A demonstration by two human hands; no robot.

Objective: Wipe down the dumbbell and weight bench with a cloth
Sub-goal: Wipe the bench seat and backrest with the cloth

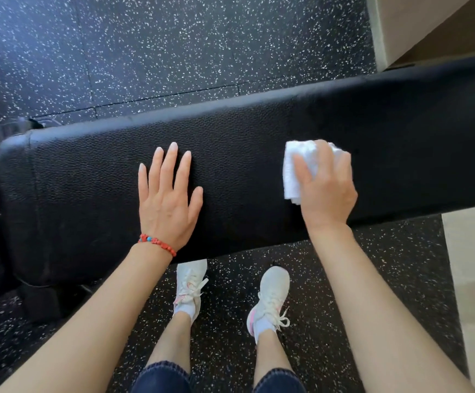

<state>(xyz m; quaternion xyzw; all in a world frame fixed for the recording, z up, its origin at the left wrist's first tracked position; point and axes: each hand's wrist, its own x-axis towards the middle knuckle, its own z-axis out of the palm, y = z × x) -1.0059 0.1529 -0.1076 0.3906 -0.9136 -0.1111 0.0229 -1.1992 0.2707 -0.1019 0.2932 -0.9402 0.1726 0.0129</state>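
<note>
The black padded weight bench (94,180) runs across the view. The left hand (168,199) lies flat on the pad, fingers spread. To its right, well apart, the right hand (327,185) grips a folded white cloth (295,171) against the pad.

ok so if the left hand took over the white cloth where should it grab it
Probably the bunched left edge of the white cloth, coming in from the left. That folded edge sticks out clear of the right hand, which grips the rest against the bench pad. The left hand lies flat on that side.
</note>
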